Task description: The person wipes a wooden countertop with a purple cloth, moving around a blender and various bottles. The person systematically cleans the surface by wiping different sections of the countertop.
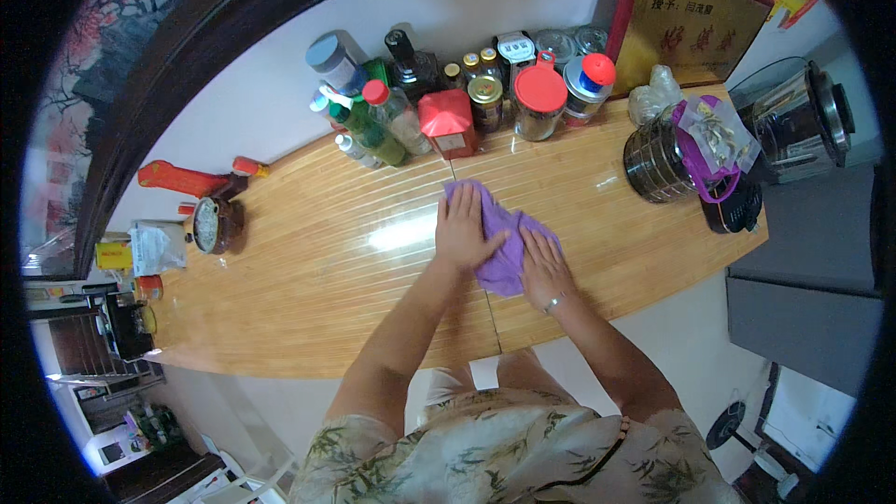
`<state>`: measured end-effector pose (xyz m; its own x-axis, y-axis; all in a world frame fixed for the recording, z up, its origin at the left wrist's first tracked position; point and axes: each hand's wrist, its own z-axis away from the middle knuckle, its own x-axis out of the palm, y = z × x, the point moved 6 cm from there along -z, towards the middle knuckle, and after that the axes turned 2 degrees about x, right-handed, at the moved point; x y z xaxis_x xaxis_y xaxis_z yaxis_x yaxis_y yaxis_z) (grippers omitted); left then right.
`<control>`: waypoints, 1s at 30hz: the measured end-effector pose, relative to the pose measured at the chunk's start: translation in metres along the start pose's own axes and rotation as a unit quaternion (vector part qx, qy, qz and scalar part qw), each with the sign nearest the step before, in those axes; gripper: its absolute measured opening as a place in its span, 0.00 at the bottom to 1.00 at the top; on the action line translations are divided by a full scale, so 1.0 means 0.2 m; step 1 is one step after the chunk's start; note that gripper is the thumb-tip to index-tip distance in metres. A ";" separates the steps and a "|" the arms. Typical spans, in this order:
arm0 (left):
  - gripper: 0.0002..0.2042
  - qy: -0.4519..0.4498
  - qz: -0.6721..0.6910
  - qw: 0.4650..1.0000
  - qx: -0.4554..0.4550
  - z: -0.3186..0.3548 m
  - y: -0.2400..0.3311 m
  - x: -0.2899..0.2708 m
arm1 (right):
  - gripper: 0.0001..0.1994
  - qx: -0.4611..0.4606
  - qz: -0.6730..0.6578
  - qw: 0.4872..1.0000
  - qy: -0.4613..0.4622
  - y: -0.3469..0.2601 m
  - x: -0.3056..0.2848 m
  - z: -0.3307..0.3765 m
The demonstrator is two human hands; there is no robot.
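Both hands flat, fingers spread, pressing purple cloth point(501, 245) mid-tabletop point(308, 271): left hand point(462, 229), right hand point(544, 268). Best kept under even palm pressure, strokes along the slats, short of the red tin point(448, 123) and jars behind.

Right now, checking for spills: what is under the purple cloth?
The purple cloth lies flat on the wooden slatted tabletop, with the left hand and right hand pressed on it. Whatever lies beneath is covered.
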<state>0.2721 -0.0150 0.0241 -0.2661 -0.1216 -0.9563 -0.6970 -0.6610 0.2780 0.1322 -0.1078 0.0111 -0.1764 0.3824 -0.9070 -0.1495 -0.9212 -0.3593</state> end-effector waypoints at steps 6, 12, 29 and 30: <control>0.46 -0.007 -0.027 1.000 -0.011 -0.03 0.05 0.03 | 0.29 0.012 -0.027 0.998 0.057 0.09 0.00 -0.12; 0.46 -0.067 -0.027 0.997 0.016 0.19 0.18 0.05 | 0.31 0.142 -0.034 0.989 0.011 0.29 -0.03 0.26; 0.48 -0.123 -0.033 0.979 0.156 -0.07 0.63 0.20 | 0.35 0.121 -0.033 0.988 0.093 0.55 -0.14 0.00; 0.48 -0.133 -0.017 0.976 0.168 0.06 0.65 0.21 | 0.34 0.092 -0.038 0.989 0.114 0.51 -0.09 0.13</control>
<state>0.1624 -0.0959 0.0214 -0.3716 0.1232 -0.9202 -0.8760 -0.3748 0.3036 0.0955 -0.2074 -0.0031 0.0622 0.4055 -0.9120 -0.3314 -0.8535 -0.4021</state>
